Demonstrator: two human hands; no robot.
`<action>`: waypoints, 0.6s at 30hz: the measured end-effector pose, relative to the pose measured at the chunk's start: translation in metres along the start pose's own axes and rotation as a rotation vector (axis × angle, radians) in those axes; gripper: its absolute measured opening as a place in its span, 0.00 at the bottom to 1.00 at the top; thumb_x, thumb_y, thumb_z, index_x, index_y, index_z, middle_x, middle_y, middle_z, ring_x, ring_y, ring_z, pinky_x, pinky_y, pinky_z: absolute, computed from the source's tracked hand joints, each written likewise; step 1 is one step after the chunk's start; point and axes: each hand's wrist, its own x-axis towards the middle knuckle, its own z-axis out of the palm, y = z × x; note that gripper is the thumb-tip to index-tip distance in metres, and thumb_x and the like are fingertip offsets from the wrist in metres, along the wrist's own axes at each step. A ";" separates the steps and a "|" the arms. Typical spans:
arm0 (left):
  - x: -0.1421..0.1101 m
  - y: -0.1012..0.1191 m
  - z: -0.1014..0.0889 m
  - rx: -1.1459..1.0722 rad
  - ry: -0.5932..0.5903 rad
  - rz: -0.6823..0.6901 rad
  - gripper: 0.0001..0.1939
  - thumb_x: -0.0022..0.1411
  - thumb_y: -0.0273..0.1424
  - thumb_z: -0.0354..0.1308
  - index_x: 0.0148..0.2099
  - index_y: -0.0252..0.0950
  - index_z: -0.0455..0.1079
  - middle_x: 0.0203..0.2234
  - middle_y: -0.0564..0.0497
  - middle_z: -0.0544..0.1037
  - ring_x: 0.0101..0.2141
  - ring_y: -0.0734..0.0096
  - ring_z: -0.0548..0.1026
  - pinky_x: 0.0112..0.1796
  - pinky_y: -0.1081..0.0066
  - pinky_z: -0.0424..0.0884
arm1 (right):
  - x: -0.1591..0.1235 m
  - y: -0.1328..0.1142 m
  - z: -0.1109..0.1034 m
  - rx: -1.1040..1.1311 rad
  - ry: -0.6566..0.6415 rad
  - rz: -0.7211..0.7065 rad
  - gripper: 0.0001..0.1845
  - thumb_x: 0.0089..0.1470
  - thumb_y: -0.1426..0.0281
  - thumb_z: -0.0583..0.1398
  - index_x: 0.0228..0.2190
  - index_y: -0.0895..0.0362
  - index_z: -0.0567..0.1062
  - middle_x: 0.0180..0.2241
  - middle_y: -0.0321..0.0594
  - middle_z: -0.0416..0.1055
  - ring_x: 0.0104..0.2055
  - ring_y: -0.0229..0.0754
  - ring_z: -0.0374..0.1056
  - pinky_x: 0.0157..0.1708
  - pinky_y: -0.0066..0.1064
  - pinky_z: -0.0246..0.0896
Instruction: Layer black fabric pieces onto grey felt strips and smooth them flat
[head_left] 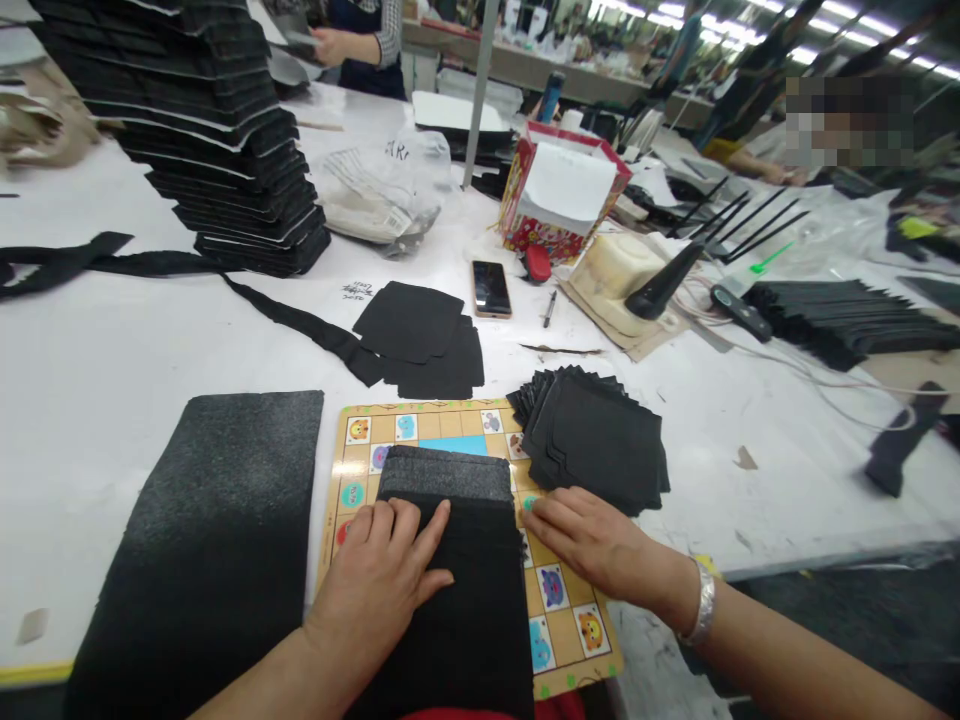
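Observation:
A long black fabric panel (465, 600) lies over a tan game board (589, 670) printed with cartoon animals. Its far end shows a grey, speckled strip (450, 474). My left hand (379, 565) rests on this panel with the fingers stretched out and the thumb apart. Just off the panel's right edge, my right hand (592, 540) lies on the board, fingers extended, with nothing visible in them. Beyond its fingertips a fanned stack of black fabric pieces (600, 430) overlaps the board's right side. Left of the board lies a larger black sheet (225, 540).
Two black pieces (420, 335) and a phone (491, 289) lie beyond the board. Tall stacked black panels (247, 150) stand back left. A red gift bag (562, 190) and a tape-covered block (619, 275) stand back right. Co-workers are at the far side.

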 end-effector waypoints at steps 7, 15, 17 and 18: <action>-0.001 0.001 0.003 -0.016 0.027 -0.015 0.30 0.57 0.49 0.52 0.59 0.43 0.60 0.35 0.42 0.72 0.36 0.55 0.68 0.37 0.58 0.63 | 0.044 -0.038 0.011 0.069 0.165 0.209 0.19 0.59 0.77 0.49 0.52 0.62 0.63 0.42 0.48 0.67 0.43 0.44 0.61 0.43 0.36 0.59; -0.019 -0.006 0.020 -0.205 0.244 -0.118 0.25 0.61 0.45 0.50 0.54 0.34 0.66 0.45 0.43 0.73 0.46 0.57 0.68 0.44 0.61 0.62 | 0.037 -0.041 0.007 -0.018 0.022 0.294 0.17 0.51 0.81 0.54 0.44 0.62 0.70 0.38 0.47 0.68 0.39 0.45 0.61 0.38 0.37 0.58; -0.020 -0.008 0.024 -0.238 0.279 -0.148 0.23 0.62 0.43 0.48 0.52 0.33 0.67 0.44 0.43 0.74 0.45 0.58 0.69 0.44 0.61 0.62 | 0.043 -0.040 0.006 0.041 0.071 0.382 0.15 0.51 0.82 0.54 0.41 0.60 0.71 0.38 0.45 0.68 0.38 0.44 0.61 0.38 0.35 0.58; -0.018 -0.009 0.025 -0.251 0.290 -0.155 0.21 0.63 0.42 0.48 0.50 0.33 0.68 0.43 0.43 0.74 0.44 0.59 0.70 0.43 0.61 0.63 | 0.051 -0.041 0.007 0.076 0.091 0.410 0.14 0.52 0.81 0.54 0.40 0.59 0.71 0.38 0.45 0.68 0.38 0.43 0.61 0.38 0.34 0.58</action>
